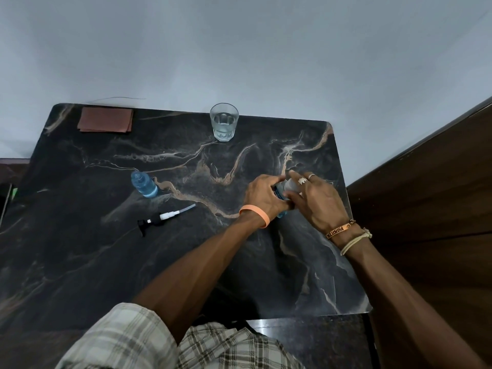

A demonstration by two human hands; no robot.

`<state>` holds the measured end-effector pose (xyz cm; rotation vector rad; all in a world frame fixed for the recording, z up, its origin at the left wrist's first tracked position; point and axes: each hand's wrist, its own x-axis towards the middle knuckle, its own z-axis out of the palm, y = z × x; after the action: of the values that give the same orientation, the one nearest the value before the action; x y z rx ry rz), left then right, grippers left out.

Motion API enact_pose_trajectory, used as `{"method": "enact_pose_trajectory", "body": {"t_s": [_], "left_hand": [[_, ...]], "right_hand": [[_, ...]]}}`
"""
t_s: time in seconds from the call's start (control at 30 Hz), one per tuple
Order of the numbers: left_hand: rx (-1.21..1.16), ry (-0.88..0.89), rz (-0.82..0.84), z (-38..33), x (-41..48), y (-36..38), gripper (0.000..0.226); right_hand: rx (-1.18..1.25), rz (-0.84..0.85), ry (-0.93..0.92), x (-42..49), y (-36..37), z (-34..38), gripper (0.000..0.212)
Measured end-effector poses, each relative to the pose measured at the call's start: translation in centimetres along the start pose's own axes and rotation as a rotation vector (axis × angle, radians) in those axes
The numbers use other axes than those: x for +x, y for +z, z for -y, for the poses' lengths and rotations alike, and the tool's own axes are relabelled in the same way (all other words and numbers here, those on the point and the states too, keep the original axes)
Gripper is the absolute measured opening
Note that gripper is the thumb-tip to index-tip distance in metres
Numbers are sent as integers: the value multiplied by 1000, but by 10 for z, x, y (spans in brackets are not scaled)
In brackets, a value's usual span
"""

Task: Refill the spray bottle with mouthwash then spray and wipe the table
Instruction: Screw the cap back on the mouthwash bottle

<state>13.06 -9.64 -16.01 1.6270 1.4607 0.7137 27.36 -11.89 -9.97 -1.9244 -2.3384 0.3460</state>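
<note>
Blue mouthwash bottle [280, 193] | left grip [262, 194] wraps body | right grip [314, 201] pinches cap [290, 184]

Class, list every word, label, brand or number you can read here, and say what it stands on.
Nothing here can be read.
On the bangle at the right wrist: lettering, too blurred to read.
On the mouthwash bottle: any label is hidden by the left hand and right hand.
On the spray bottle and glass: no text shows.

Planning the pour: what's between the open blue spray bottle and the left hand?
Head view: only bare dark marble table between blue plastic spray bottle and left hand.
</note>
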Motion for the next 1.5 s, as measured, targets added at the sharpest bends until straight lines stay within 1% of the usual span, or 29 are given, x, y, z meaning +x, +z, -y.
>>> {"method": "enact_pose_trajectory", "body": {"t_s": [0.07,0.17,0.23,0.3,0.33,0.43,0.47,0.5,0.63,0.73,0.8,0.9,1.07,1.2,1.3,1.37,1.43,1.5], "left_hand": [[3,-2,-2,1,0,1,70],[-14,-22,-13,0,0,1,68],[-11,-15,-13,0,-1,2,69],[5,-2,-13,-1,-1,1,70],[7,-2,-12,0,-1,1,70],[-6,-33,-15,0,-1,2,69],[-17,-40,-13,-1,-1,3,68],[-21,-42,-11,-1,0,4,68],[5,-35,-8,-2,-1,3,70],[-10,-40,-20,-2,-1,3,67],[-6,-40,-24,-2,0,3,63],[5,-46,-21,1,1,5,59],[8,-26,-21,1,1,5,58],[2,-11,-25,1,0,4,59],[4,-16,-29,-2,-1,5,59],[11,-19,-40,-1,-1,5,58],[3,-25,-34,0,-1,4,63],[9,-28,-29,-1,-1,4,66]], "right_hand": [[3,23,7,0,3,1,55],[-77,43,-110,-4,5,1,62],[-63,0,-73,-2,3,0,52],[3,-25,-3,1,2,1,48],[-15,-11,-5,2,3,2,49],[-116,37,-103,-1,6,3,58],[-126,43,-109,-2,7,2,59],[-127,41,-103,-1,7,1,59],[-130,51,-103,8,3,0,43],[-274,101,-151,13,2,0,41],[-308,128,-150,13,2,-1,41],[-245,133,-132,13,5,-2,44],[-215,76,-119,10,10,-3,38],[-229,133,-104,12,10,-5,39],[-203,100,-36,11,10,-2,40],[-124,83,26,11,12,2,39],[-86,123,51,12,11,4,38],[-122,152,55,14,10,3,40]]}}
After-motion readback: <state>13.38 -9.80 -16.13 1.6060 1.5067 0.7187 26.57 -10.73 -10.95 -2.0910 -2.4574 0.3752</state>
